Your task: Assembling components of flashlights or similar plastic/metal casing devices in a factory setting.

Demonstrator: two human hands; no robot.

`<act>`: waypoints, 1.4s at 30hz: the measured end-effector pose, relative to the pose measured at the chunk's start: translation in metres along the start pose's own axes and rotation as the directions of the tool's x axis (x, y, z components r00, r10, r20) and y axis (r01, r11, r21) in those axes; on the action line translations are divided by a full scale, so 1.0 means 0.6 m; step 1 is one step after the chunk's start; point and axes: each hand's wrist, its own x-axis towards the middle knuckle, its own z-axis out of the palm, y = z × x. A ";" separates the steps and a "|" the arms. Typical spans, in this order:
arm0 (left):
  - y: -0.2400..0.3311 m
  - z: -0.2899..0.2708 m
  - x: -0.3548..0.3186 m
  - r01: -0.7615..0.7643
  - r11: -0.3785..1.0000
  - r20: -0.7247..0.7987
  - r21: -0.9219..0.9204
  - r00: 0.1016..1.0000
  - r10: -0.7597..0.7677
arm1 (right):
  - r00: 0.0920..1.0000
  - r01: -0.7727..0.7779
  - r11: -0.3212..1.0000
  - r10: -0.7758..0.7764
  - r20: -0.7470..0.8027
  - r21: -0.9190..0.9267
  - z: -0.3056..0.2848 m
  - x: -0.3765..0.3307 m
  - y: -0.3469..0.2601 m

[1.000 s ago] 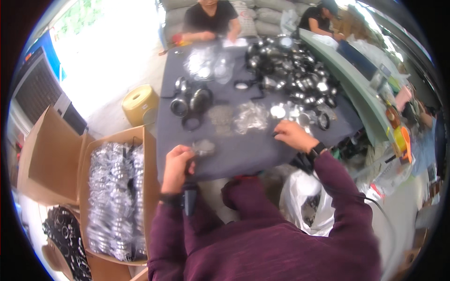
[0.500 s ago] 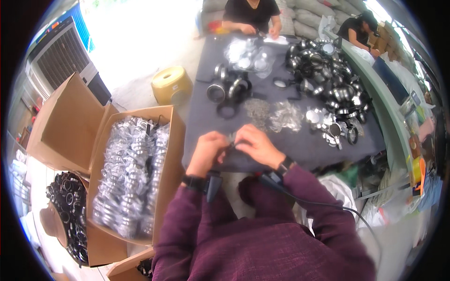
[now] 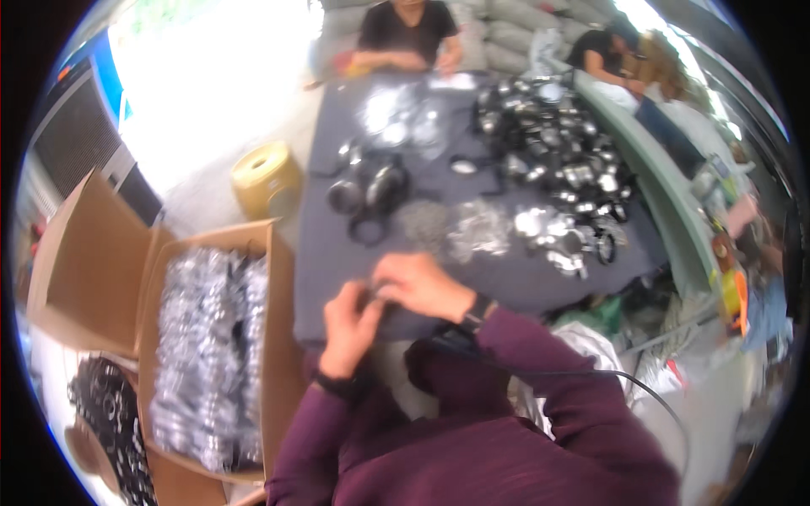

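My left hand is closed, thumb and fingers pinched together above the near left part of the dark grey table. My right hand meets it at the fingertips, also pinching. Whatever sits between them is small, dark and smeared by motion; its kind cannot be made out. Just beyond my fingers lie a pile of small greyish pieces and a pile of shiny clear-looking bits. Several black rings with shiny metal faces stand behind these. Round silver discs lie to the right.
A large heap of black-and-silver rings covers the table's far right. Bagged discs lie farther back. On the left, an open carton holds plastic-wrapped rings, near a yellow stool. Two people sit beyond the table. A cable trails from my right wrist.
The view has shifted, so the table and carton appear lower and further left. My hands stay together at the fingertips, with the left hand turned more upright.
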 end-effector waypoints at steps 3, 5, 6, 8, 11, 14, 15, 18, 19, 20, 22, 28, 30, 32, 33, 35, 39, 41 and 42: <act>0.016 -0.002 0.001 -0.065 0.997 -0.007 0.039 0.998 0.065 | 0.990 -0.101 0.986 0.086 0.111 0.136 -0.008 0.017 0.010; 0.016 0.000 0.002 -0.079 0.996 0.002 0.045 0.997 0.079 | 0.990 -0.106 0.987 0.093 0.107 0.118 -0.007 0.019 0.020; 0.016 0.002 0.004 -0.067 0.996 0.008 0.052 0.998 0.067 | 0.986 -0.125 0.986 0.111 0.123 0.113 -0.006 0.016 0.026; 0.019 0.002 0.002 -0.051 0.998 0.002 0.041 0.999 0.051 | 0.986 -0.147 0.979 0.134 0.099 0.140 -0.003 0.010 0.024; 0.001 -0.003 -0.002 0.084 0.996 -0.003 -0.014 0.996 -0.084 | 0.979 -0.197 0.966 0.184 0.092 0.170 0.011 0.001 0.013; 0.006 0.002 0.010 0.036 0.999 0.043 0.007 0.998 -0.036 | 0.992 -0.122 0.985 0.125 -0.020 0.125 -0.002 -0.016 0.015; 0.010 0.002 0.010 0.050 0.999 0.064 0.019 0.997 -0.051 | 0.994 -0.102 0.982 0.107 -0.022 0.158 -0.003 -0.022 0.021; 0.009 0.002 0.005 0.047 0.999 0.031 -0.007 0.998 -0.046 | 0.994 -0.093 0.967 0.103 -0.032 0.236 -0.007 -0.039 0.003; 0.011 0.003 0.005 0.046 0.999 0.036 0.005 0.998 -0.046 | 0.994 -0.089 0.965 0.102 -0.039 0.246 -0.009 -0.042 0.001; 0.013 0.003 0.004 -0.007 1.000 0.018 0.025 1.000 0.007 | 0.994 -0.090 0.964 0.101 -0.029 0.250 -0.007 -0.042 -0.001; 0.010 0.003 0.001 -0.033 0.997 -0.001 0.071 0.999 0.033 | 0.993 -0.108 0.964 0.117 -0.021 0.243 -0.005 -0.039 -0.002; 0.008 0.006 0.002 -0.100 0.990 -0.022 0.097 0.995 0.102 | 0.985 -0.170 0.955 0.160 0.062 0.243 -0.009 -0.008 0.007; 0.004 0.004 0.005 -0.068 0.992 -0.029 0.103 0.997 0.072 | 0.983 -0.178 0.956 0.160 0.093 0.232 -0.013 0.004 0.010; 0.007 0.003 0.007 -0.116 0.991 -0.024 0.074 0.993 0.118 | 0.986 -0.136 0.974 0.116 0.120 0.180 -0.018 0.012 0.013; 0.009 0.003 0.010 -0.101 0.992 -0.026 0.074 0.994 0.103 | 0.984 -0.145 0.972 0.121 0.132 0.186 -0.017 0.016 0.014; 0.014 0.004 0.014 -0.100 0.990 -0.039 0.099 0.994 0.104 | 0.999 -0.014 1.000 0.013 0.053 0.024 -0.014 0.020 0.013; 0.015 0.001 0.017 -0.108 0.985 -0.042 0.136 0.993 0.114 | 0.998 -0.056 0.991 0.056 0.002 0.118 -0.001 0.010 0.022; 0.008 0.002 0.014 -0.077 0.991 -0.027 0.109 0.996 0.081 | 0.986 -0.163 0.958 0.154 0.058 0.236 -0.008 0.001 0.017; 0.007 -0.001 0.012 -0.054 0.997 -0.005 0.061 0.999 0.054 | 0.955 -0.286 0.866 0.293 0.047 0.410 -0.011 -0.005 0.010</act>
